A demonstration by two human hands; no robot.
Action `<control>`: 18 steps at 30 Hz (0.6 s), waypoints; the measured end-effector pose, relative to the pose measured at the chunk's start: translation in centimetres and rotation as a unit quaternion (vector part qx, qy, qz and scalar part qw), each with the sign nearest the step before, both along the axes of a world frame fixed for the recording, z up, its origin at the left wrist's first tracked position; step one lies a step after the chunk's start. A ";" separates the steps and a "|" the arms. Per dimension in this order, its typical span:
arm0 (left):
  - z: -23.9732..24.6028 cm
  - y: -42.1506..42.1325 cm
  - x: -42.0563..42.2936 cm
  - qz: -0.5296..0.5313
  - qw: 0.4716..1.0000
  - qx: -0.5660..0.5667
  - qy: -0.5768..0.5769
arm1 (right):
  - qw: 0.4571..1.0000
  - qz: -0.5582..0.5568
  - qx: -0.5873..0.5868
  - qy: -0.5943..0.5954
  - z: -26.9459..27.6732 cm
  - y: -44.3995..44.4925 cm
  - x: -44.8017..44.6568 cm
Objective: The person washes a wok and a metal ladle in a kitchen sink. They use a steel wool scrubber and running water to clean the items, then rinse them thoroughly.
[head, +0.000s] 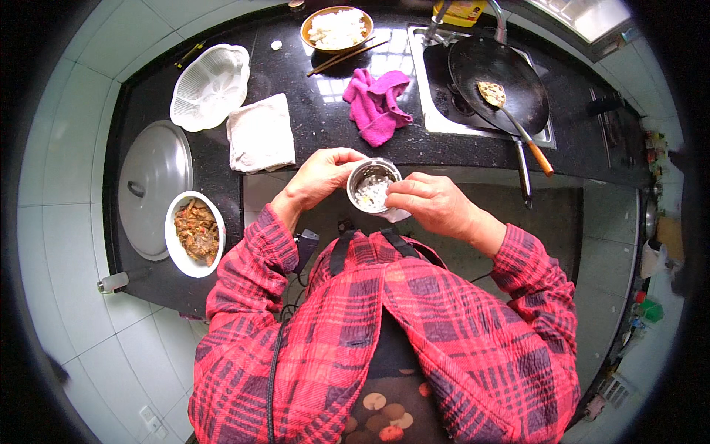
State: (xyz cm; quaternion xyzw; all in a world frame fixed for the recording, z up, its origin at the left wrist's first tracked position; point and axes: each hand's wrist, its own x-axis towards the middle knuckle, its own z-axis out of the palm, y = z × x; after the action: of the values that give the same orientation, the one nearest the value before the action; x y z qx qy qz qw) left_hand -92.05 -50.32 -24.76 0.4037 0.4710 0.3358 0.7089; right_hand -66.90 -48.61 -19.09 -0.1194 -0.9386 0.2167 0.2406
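My left hand [327, 173] grips the rim of a small round metal container [375, 185] at its left side. Inside the container lie small whitish bits, perhaps rice. My right hand [435, 202] is at the container's right side, its fingertips at the rim; a pale, thin piece shows beneath them. Both hands are just in front of the counter's edge. Beyond them a crumpled magenta cloth [379, 105] lies on the black counter, and a folded white cloth [262, 133] lies to the left.
A bowl of rice [337, 29] with chopsticks [346, 57] stands at the back. Over the sink [430, 111] rests a wok [499, 83] holding a spatula [516, 123]. At left are a white plastic basket [211, 89], a metal lid [155, 188] and a dish of cooked food [196, 233].
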 end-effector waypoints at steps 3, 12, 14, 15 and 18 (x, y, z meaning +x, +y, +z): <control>0.1 0.2 2.9 -0.017 1.000 -0.009 0.021 | 1.000 0.015 0.018 -0.012 0.6 -0.5 2.4; 2.4 0.5 8.2 0.042 0.998 0.040 0.036 | 0.989 -0.089 0.009 0.117 2.8 0.3 11.1; 3.2 1.0 8.5 0.076 0.995 0.051 0.027 | 0.979 -0.136 0.032 0.148 3.5 0.8 13.6; 3.5 1.3 8.6 0.087 0.994 0.056 0.037 | 0.973 -0.162 0.038 0.158 3.9 1.0 14.8; 4.2 2.0 9.2 0.125 0.987 0.096 -0.013 | 0.962 -0.209 0.040 0.169 4.6 1.2 17.9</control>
State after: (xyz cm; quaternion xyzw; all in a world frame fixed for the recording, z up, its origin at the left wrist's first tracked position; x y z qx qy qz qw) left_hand -82.84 -48.37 -20.55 0.4040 0.4739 0.4705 0.6252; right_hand -48.97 -47.41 -14.50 -0.2653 -0.8461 0.1412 0.4402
